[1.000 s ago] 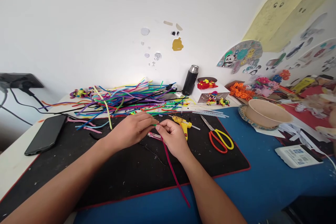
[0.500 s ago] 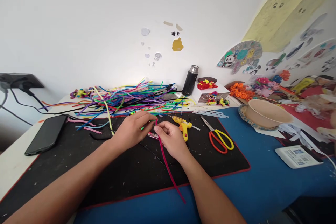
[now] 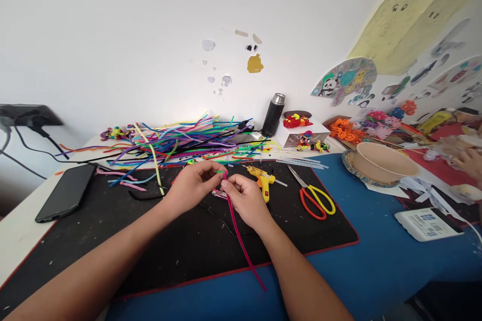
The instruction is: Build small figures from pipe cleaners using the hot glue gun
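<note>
My left hand (image 3: 192, 184) and my right hand (image 3: 246, 199) meet over the black mat (image 3: 181, 241), fingers pinched together. Between them they hold a long magenta pipe cleaner (image 3: 241, 241) that trails toward me past the mat's front edge. A short green pipe cleaner piece (image 3: 220, 172) shows at my left fingertips, touching the magenta one's top end. A small pink object (image 3: 217, 193) lies on the mat just under my hands.
A pile of coloured pipe cleaners (image 3: 181, 143) lies behind the mat. A yellow glue gun (image 3: 262, 177) and red-yellow scissors (image 3: 314, 196) lie right of my hands. A phone (image 3: 68, 191) lies left, a black flask (image 3: 272, 114) stands behind. Another person's hand (image 3: 469, 163) shows far right near a paper bowl (image 3: 380, 160).
My hands have drawn closer and lifted slightly; the magenta pipe cleaner's top end now stands up between my fingers against the green piece. Another person's hand has come in at the far right.
</note>
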Demonstrator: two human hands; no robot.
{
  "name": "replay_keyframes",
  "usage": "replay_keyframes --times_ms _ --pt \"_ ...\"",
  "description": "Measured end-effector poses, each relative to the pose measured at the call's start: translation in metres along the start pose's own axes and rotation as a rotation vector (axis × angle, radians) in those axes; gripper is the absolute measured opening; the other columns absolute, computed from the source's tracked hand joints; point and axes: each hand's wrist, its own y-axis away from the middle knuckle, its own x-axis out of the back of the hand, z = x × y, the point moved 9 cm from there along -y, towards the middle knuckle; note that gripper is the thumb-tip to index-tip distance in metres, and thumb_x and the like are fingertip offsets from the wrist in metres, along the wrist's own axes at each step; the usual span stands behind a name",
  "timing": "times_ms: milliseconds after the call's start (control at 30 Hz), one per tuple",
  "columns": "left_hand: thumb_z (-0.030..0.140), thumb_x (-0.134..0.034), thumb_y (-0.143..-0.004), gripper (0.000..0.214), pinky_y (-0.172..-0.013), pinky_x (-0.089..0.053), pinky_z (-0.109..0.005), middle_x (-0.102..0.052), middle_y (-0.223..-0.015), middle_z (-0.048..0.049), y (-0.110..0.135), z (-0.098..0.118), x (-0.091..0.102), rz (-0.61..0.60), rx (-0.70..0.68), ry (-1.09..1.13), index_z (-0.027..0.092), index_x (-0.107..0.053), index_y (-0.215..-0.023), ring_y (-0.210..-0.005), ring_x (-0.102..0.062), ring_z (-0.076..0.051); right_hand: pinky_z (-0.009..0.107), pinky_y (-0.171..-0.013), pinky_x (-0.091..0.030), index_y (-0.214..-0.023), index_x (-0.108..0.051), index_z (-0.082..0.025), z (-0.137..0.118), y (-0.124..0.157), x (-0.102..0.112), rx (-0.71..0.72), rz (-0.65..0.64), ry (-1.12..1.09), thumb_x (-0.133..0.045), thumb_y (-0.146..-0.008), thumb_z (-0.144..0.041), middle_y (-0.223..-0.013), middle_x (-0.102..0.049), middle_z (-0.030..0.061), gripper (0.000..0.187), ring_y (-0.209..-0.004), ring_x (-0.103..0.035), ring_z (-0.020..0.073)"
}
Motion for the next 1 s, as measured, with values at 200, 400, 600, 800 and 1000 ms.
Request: replay_keyframes --times_ms 200,400,600,800,1000 --pt "0.049 -0.079 -0.079 0.035 -0.059 -0.043 -0.025 -0.067 -0.075 -0.0001 -0.001 -0.008 -0.006 -0.074 0.183 0.258 0.016 -0.074 -0.089 -0.061 -0.054 -0.013 0.022 -0.044 -0.029 -0.084 -0.067 -0.020 0.003 0.000 -0.001 -0.026 -0.008 -0.020 -0.067 -0.091 -0.057 -0.054 -0.045 -0.0068 0.038 -0.045 -0.038 0.0096" --pt "0.040 -0.089 -0.067 0.034 -0.051 -0.032 -0.022 -0.061 -0.064 0.0011 0.003 -0.019 -0.014 -0.107 0.368 0.557 0.014 -0.076 -0.084 -0.053 -0.046 -0.009 0.023 -0.046 -0.032 -0.086 -0.068 -0.020 0.003 0.000 -0.002 -0.032 -0.027 -0.051 -0.068 -0.090 -0.057 -0.055 -0.048 -0.0064 0.038 -0.047 -0.041 0.0102" --pt "0.031 -0.089 -0.066 0.026 -0.048 -0.031 -0.020 -0.062 -0.063 -0.0016 0.006 -0.022 -0.013 -0.201 0.478 0.644 0.013 -0.078 -0.080 -0.052 -0.047 -0.008 0.023 -0.047 -0.032 -0.083 -0.068 -0.019 0.001 0.001 -0.003 -0.036 -0.041 -0.043 -0.070 -0.089 -0.055 -0.059 -0.054 -0.0044 0.036 -0.050 -0.044 0.0106" --pt "0.038 -0.088 -0.072 0.030 -0.048 -0.035 -0.020 -0.067 -0.070 -0.0048 0.007 -0.019 -0.004 -0.307 0.437 0.534 0.015 -0.080 -0.089 -0.058 -0.054 -0.011 0.025 -0.058 -0.037 -0.084 -0.071 -0.019 -0.001 0.001 -0.001 -0.005 -0.035 0.100 -0.070 -0.090 -0.045 -0.071 -0.066 -0.0014 0.026 -0.061 -0.052 0.0128" --pt "0.041 -0.087 -0.074 0.034 -0.050 -0.040 -0.021 -0.067 -0.072 -0.0031 0.005 -0.011 0.000 -0.361 0.354 0.425 0.016 -0.079 -0.095 -0.059 -0.055 -0.012 0.026 -0.058 -0.036 -0.088 -0.073 -0.022 0.001 0.001 -0.001 0.039 -0.028 0.266 -0.070 -0.093 -0.044 -0.067 -0.064 -0.0025 0.023 -0.060 -0.051 0.0138"
